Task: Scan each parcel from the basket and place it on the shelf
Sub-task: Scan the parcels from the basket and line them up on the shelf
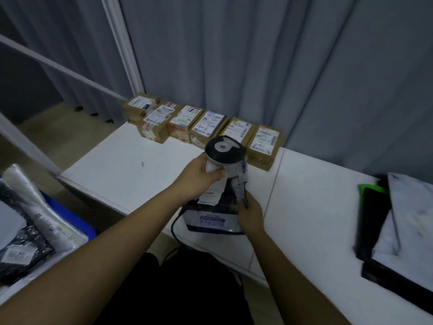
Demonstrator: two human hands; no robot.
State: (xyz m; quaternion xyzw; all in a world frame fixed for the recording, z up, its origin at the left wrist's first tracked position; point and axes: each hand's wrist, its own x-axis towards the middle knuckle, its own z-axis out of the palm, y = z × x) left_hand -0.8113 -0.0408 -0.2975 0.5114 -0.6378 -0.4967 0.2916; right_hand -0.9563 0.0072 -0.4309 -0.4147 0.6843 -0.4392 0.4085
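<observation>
My left hand grips the handle of a grey and black barcode scanner, whose head points down. Below it my right hand holds a soft plastic parcel with a white label, held over the front edge of the white shelf surface. A row of several brown cardboard parcels with labels stands at the back of that surface against the curtain. The blue basket at the lower left holds several bagged parcels.
A black cable hangs down from the scanner near the parcel. At the right lie a black tray, white mailer bags and a green item. Grey curtains close the back. A white frame post rises at the left.
</observation>
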